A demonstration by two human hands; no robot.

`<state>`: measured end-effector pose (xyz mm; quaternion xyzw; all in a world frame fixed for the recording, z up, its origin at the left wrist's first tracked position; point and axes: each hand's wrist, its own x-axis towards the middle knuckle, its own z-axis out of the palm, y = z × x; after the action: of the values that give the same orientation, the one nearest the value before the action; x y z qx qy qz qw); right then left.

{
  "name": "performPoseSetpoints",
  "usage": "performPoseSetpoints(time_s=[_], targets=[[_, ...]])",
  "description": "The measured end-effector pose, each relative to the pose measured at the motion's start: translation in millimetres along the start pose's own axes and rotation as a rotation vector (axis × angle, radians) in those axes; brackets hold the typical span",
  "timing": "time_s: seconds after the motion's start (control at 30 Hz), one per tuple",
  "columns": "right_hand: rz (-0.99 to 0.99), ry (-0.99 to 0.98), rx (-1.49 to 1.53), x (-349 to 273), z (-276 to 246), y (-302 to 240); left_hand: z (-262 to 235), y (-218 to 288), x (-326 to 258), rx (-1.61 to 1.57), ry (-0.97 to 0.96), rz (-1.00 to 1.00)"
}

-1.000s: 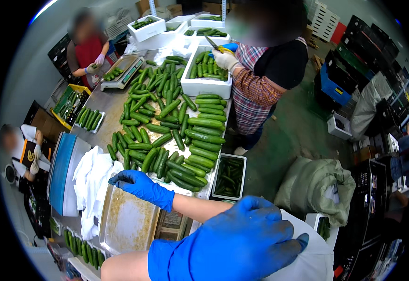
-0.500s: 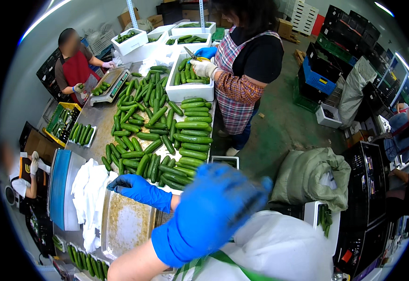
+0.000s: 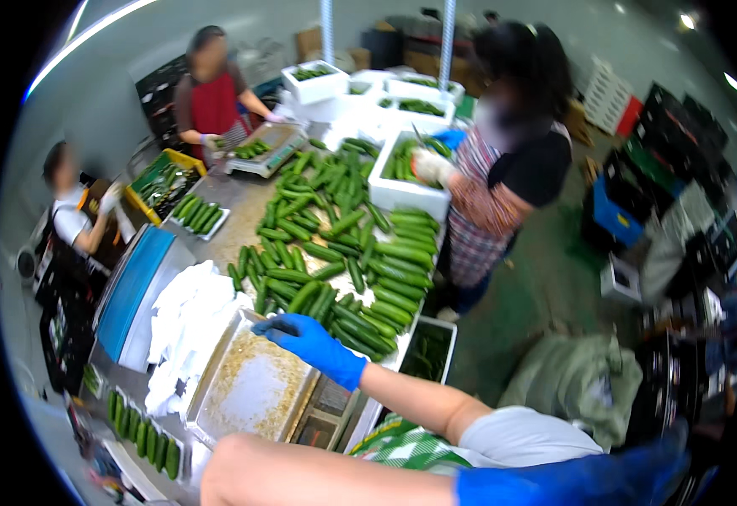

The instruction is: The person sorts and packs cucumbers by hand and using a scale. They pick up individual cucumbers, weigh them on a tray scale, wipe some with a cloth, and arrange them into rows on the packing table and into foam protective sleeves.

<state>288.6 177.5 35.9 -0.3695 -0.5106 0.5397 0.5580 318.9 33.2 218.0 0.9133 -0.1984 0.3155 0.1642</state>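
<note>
- The long metal table (image 3: 242, 211) ran from six o'clock up toward twelve, and most of it lay under a big heap of loose cucumbers (image 3: 343, 253), so by my reckoning the bulk of the sorting was yet to be done.
- White foam boxes (image 3: 402, 181) at about one o'clock of the heap held some cucumbers already; a co-worker in a checked apron (image 3: 491, 219) stood there with a gloved hand in one.
- A pile of white cloths or bags (image 3: 187, 325) lay at nine o'clock of the tray.
- The shallow metal tray (image 3: 250, 388) sat at the near end, at six o'clock of the heap, carrying only pale crumbs and no cucumbers.
- A small filled tray of cucumbers (image 3: 141, 430) lay at seven o'clock, looking finished.
- The left hand (image 3: 309, 341), blue-gloved, rested at the tray's far rim, fingers loosely curled over the edge, pinching nothing I could make out.
- The right hand (image 3: 605, 476), also blue-gloved, hung at the lower edge at five o'clock, blurred; I could not tell its grip.
</note>
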Motion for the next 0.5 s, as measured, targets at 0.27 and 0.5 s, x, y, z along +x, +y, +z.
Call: performPoseSetpoints(time_s=[0.27, 0.5], targets=[[-0.044, -0.086, 0.053, 12.5, -3.6, 23.6, -48.1, -33.0, -1.3, 0.818, -0.138, -0.076], [-0.112, -0.136, 0.038, 24.6, 28.3, 58.9, -103.1, -50.9, -23.4, 1.230, -0.009, -0.104]])
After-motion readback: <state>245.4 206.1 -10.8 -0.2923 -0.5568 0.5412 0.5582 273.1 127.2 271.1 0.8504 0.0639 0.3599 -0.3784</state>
